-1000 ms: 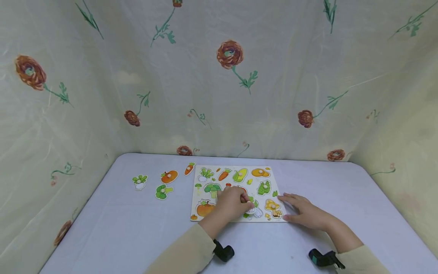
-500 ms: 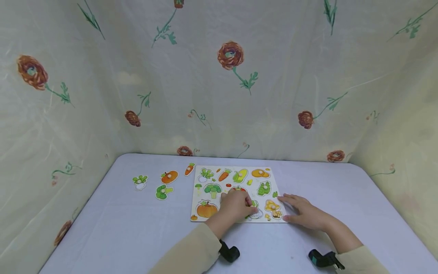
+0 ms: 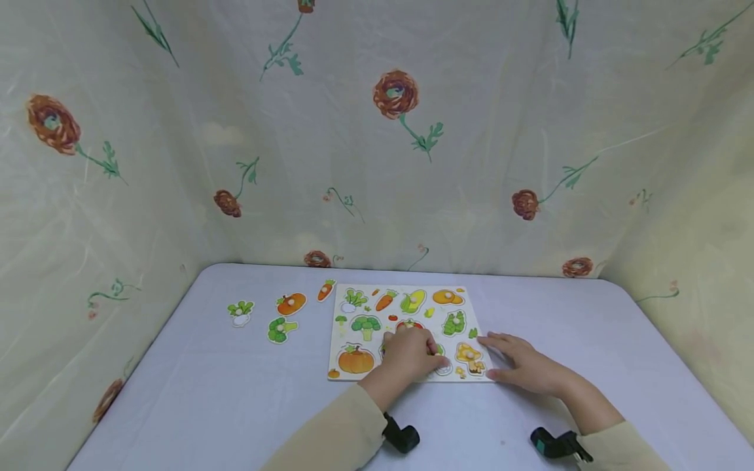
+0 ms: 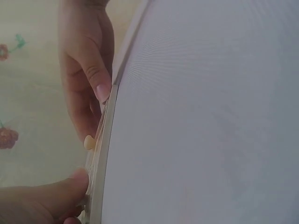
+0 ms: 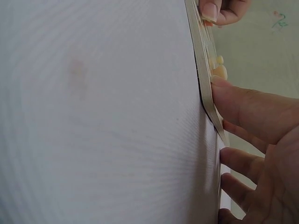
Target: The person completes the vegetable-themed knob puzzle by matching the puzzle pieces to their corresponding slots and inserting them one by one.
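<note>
The white wooden vegetable puzzle board lies flat on the table. Over its lower middle, my left hand has thumb and fingers curled together, pinching a knobbed puzzle piece at the green-and-white vegetable slot. Most of that piece is hidden beneath the hand. My right hand rests at the board's right edge with fingers spread. In the right wrist view its thumb touches the board's edge. Next to it sits the yellow mushroom piece, its knob standing up.
Left of the board lie several loose knobbed pieces: a turnip, a pumpkin, a broccoli and a carrot close to the board's corner. A floral curtain hangs behind the white table.
My left hand has shifted a little right and toward me, bringing the pinched piece from beside the slot down onto it. My right hand has stayed in place.
</note>
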{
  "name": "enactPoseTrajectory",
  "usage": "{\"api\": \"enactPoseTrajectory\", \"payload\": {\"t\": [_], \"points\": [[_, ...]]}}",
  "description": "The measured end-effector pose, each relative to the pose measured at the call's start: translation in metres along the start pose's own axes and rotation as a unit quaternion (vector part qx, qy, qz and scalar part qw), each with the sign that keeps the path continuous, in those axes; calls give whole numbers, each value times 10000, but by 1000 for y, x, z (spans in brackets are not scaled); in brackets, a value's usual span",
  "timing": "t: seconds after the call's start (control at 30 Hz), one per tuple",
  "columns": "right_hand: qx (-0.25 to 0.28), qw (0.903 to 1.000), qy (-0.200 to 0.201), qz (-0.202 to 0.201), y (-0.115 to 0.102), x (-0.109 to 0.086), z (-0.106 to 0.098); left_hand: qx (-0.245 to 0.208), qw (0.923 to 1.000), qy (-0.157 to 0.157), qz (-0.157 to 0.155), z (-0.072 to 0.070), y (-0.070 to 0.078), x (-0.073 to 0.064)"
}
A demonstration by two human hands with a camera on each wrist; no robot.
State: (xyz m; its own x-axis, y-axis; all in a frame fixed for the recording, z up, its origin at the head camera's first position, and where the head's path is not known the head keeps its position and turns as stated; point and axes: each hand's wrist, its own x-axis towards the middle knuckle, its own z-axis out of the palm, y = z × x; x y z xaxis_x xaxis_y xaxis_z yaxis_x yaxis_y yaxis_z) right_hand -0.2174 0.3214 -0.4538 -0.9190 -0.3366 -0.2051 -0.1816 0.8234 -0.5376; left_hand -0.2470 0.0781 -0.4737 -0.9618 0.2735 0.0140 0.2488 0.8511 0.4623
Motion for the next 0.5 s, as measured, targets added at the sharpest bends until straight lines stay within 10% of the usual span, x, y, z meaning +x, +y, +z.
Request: {"api": "enactPoseTrajectory", "payload": {"t": [0.5], "points": [[-19,10000,13,-23,-2,0,-1,-213,9997,-152,9,-4,-2,-2]]}}
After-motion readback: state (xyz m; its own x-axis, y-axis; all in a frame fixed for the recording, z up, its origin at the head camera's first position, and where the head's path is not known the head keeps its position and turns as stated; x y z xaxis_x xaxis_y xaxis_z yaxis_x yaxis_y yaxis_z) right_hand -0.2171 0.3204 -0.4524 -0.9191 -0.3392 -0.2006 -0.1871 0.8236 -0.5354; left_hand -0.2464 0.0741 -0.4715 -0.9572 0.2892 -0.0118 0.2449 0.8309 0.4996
